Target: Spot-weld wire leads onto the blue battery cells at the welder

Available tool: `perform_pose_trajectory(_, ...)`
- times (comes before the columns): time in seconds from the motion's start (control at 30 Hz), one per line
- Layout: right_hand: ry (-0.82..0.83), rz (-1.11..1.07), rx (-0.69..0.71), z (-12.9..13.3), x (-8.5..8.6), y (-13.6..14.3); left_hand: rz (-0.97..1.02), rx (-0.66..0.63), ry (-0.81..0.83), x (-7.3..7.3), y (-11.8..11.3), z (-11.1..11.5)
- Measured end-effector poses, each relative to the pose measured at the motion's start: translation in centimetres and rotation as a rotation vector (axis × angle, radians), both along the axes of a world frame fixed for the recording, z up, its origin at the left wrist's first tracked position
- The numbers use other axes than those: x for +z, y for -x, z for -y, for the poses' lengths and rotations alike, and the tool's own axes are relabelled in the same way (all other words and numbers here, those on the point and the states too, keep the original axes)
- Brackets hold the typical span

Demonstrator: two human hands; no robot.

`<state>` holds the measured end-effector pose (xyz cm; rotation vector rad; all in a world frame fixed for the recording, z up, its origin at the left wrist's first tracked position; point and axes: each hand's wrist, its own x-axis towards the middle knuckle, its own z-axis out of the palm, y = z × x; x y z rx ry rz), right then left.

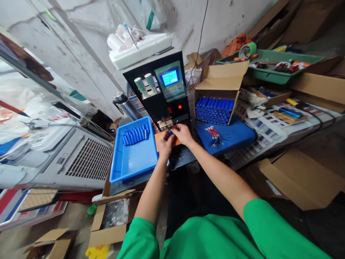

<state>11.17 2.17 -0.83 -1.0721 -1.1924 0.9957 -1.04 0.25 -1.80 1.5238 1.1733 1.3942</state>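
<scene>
Both hands meet at the front of a black machine (145, 81) with a lit blue screen, just below its copper-coloured tips. A small blue cylindrical cell (170, 132) is pinched in my left hand (165, 144). Close on its right, my right hand (182, 133) has its fingers pressed together near the cell's end; what they hold is too small to make out. Under the hands lies an orange board (161, 136). Several blue cells (136, 135) lie in a blue tray (134, 162) at the left. Red and black wires (214, 136) rest on a blue surface at the right.
An open cardboard box (222, 84) of blue cells stands right of the machine. Behind the blue tray is a metal flask (126, 105). White foam (140, 50) sits on the machine. A green tray (275, 73) with parts and tape is at the back right.
</scene>
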Motion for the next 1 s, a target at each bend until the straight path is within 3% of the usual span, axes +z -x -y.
perform_pose_trajectory(0.37, 0.029, 0.077, -0.033, 0.1, 0.5, 0.2, 0.007, 0.010, -0.004, -1.0, 0.2, -0.4)
perform_pose_trajectory(1.0, 0.045, 0.115, -0.053, 0.2, 0.6, 0.2, 0.004, 0.014, 0.002, -1.4, 0.2, -0.6)
